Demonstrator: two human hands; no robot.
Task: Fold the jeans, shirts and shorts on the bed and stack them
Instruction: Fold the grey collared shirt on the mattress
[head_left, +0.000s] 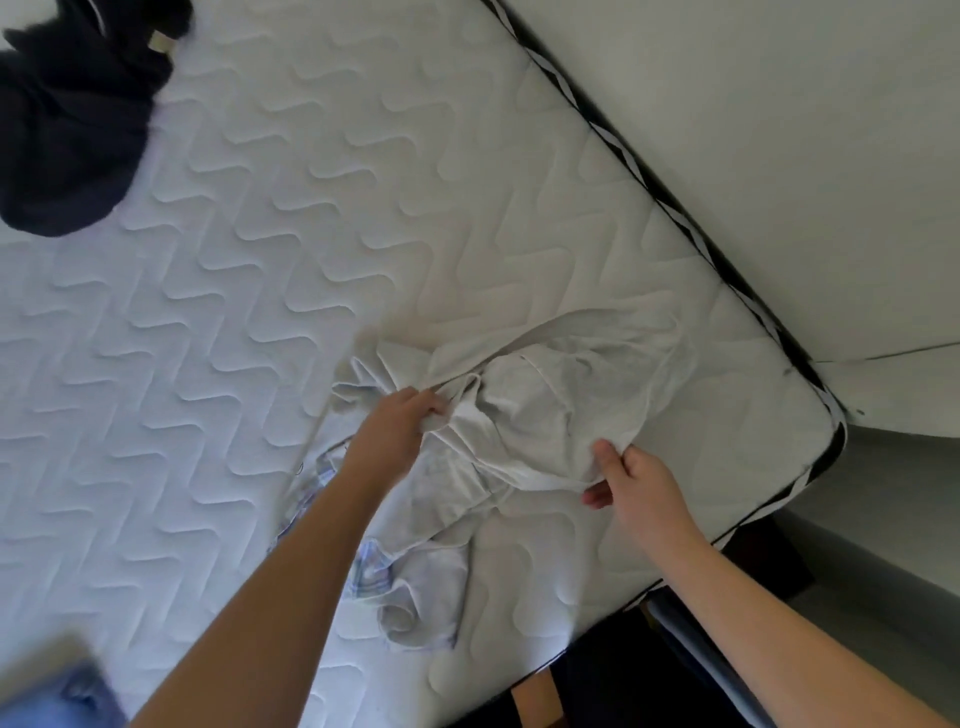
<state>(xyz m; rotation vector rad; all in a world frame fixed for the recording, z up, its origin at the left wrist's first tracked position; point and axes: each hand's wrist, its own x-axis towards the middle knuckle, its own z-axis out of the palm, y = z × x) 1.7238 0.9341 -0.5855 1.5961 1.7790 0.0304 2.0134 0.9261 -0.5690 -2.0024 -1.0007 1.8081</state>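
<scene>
My left hand (395, 423) grips a bunched fold of the white shirt (524, 410), which lies crumpled on the bed (311, 208) right of centre in the frame. My right hand (631, 478) pinches its lower edge between thumb and fingers. A checked cloth (371, 569) peeks out under the shirt. Dark clothes (72, 114) lie at upper left, jeans (57, 696) at lower left.

On the quilted mattress (322, 171), both hands grip a crumpled white shirt (524, 410): the left hand (395, 426) bunches its middle, the right hand (631, 475) pinches its edge. A dark garment (72, 114) lies well apart from the shirt.
</scene>
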